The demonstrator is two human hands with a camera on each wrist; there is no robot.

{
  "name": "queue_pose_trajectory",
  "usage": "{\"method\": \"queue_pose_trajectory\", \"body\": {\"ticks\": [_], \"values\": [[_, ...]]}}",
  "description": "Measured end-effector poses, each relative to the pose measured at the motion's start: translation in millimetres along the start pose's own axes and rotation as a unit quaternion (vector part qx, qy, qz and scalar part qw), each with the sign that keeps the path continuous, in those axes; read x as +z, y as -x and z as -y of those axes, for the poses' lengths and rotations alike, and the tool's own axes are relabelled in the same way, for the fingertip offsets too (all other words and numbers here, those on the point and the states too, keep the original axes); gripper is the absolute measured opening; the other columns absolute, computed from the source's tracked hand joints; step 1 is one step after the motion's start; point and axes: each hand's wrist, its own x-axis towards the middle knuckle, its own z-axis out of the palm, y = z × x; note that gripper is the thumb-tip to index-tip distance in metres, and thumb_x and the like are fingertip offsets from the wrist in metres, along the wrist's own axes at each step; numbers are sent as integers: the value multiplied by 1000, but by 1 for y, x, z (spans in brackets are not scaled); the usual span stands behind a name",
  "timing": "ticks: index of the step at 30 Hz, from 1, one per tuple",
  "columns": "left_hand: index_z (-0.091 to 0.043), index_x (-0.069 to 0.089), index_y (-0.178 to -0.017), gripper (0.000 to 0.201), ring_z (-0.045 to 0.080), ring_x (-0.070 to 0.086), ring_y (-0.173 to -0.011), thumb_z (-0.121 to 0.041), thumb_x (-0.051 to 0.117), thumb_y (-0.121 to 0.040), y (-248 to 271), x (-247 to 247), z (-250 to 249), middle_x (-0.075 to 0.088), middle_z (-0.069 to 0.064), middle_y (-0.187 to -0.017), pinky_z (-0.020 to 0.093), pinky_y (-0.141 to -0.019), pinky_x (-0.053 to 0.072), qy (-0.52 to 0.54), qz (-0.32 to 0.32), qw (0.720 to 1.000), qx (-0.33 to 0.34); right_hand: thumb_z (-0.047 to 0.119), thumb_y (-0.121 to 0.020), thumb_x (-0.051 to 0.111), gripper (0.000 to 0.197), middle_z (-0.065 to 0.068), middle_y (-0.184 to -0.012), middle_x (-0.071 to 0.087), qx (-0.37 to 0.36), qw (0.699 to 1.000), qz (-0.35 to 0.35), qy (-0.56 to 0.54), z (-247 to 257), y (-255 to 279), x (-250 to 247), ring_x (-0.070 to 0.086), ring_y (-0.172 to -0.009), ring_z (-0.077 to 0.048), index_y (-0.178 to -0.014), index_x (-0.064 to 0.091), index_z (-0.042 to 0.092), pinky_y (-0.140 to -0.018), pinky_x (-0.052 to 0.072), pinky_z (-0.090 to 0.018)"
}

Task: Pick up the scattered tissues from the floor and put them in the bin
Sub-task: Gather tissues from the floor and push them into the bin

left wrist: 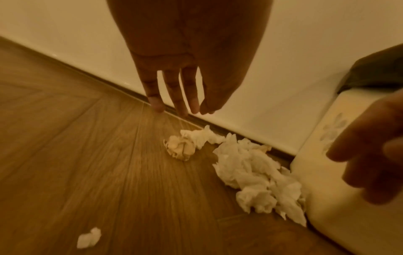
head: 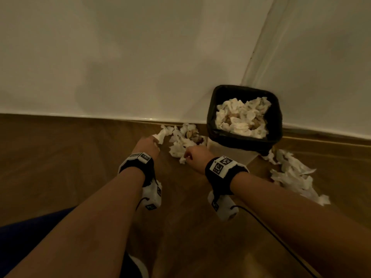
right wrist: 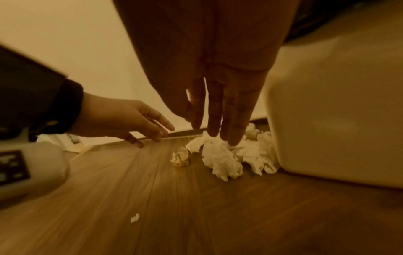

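A heap of crumpled white tissues (head: 180, 140) lies on the wooden floor against the skirting, just left of the bin (head: 275, 121). The bin has a black liner over a white body (right wrist: 338, 120) and holds many tissues. My left hand (left wrist: 181, 107) hovers with straight fingers over the floor, left of a beige crumpled ball (left wrist: 180, 149) and the heap (left wrist: 250, 172). My right hand (right wrist: 216, 132) points straight down, its fingertips (right wrist: 232, 141) at the top of the heap (right wrist: 222, 160). Neither hand holds anything.
More tissues (head: 291, 175) are strewn to the right of the bin. A small scrap (left wrist: 89, 239) lies alone on the floor nearer me. The wall and skirting (head: 140, 119) run right behind the heap. Bare wooden floor (head: 60, 157) stretches to the left.
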Motion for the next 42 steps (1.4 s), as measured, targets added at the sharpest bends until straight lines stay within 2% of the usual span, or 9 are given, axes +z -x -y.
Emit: {"method": "queue_pose_trajectory", "body": {"ticks": [4, 10, 13, 17, 23, 27, 33, 37, 42], "values": [[-29, 40, -134, 43, 40, 37, -121, -22, 46, -92, -7, 29, 16, 27, 8, -143, 49, -98, 39, -26, 1, 998, -57, 18, -94, 49, 34, -14, -133, 47, 6, 999, 38, 25, -13, -16, 26, 48, -118, -31, -127, 53, 10, -94, 42, -34], [-55, 8, -140, 78, 37, -10, -143, -31, 58, -85, -33, 54, 51, -15, -21, -153, 66, -109, 6, -158, 145, 976, 26, 14, -94, 47, 46, -11, -144, 33, -2, 994, 78, 71, -27, -37, 40, 38, -127, -34, -139, 39, 15, -103, 38, -41], [-46, 18, -142, 71, 33, 8, -144, -31, 59, -86, -46, 55, 65, -3, -14, -155, 58, -111, 18, -176, 155, 969, 72, 13, -93, 47, 48, -9, -147, 30, -8, 994, 65, 81, -31, -43, 43, 35, -128, -34, -140, 38, 17, -105, 35, -40], [-22, 46, -129, 38, 35, 48, -113, -20, 51, -92, -46, 51, 71, 28, 6, -142, 39, -93, 44, -160, 104, 977, 93, 12, -94, 46, 45, -8, -147, 29, -13, 993, 68, 95, -34, -53, 49, 35, -128, -33, -138, 41, 19, -102, 35, -40], [-4, 48, -113, 24, 35, 52, -104, -14, 45, -92, -33, 50, 68, 51, 17, -117, 39, -87, 42, -103, 86, 991, 11, 9, -92, 51, 58, -5, -155, 14, -36, 989, 38, 135, -25, -70, 57, 22, -136, -34, -144, 29, 21, -103, 38, -44], [-3, 43, -117, 24, 37, 58, -89, -15, 41, -95, -23, 49, 69, 59, 22, -101, 36, -69, 40, -50, 37, 998, 11, 2, -88, 53, 77, 4, -158, -1, -45, 989, 42, 131, -17, -79, 62, 14, -142, -36, -148, 15, 32, -107, 34, -47], [-17, 55, -99, 31, 16, 50, -78, -44, 59, -86, -19, 46, 81, 61, 3, -94, 27, -67, 39, -72, 109, 991, 39, 7, -90, 56, 79, 2, -159, -3, -17, 985, 97, 141, -12, -91, 72, 8, -143, -37, -149, 11, 34, -114, 25, -52], [-22, 56, -98, 48, 14, 50, -82, -53, 76, -67, -10, 53, 84, 51, -8, -87, 27, -71, 41, -125, 230, 963, 62, 15, -94, 50, 55, -10, -151, 20, -16, 981, 101, 167, -12, -94, 78, 15, -139, -40, -145, 30, 22, -113, 26, -50], [-15, 61, -101, 41, 21, 60, -94, -30, 81, -68, -4, 59, 90, 64, 3, -99, 29, -76, 43, -114, 232, 964, 64, 14, -97, 42, 30, -16, -145, 26, -19, 988, 67, 138, -16, -85, 86, 32, -128, -38, -126, 49, 8, -100, 37, -44]]}}
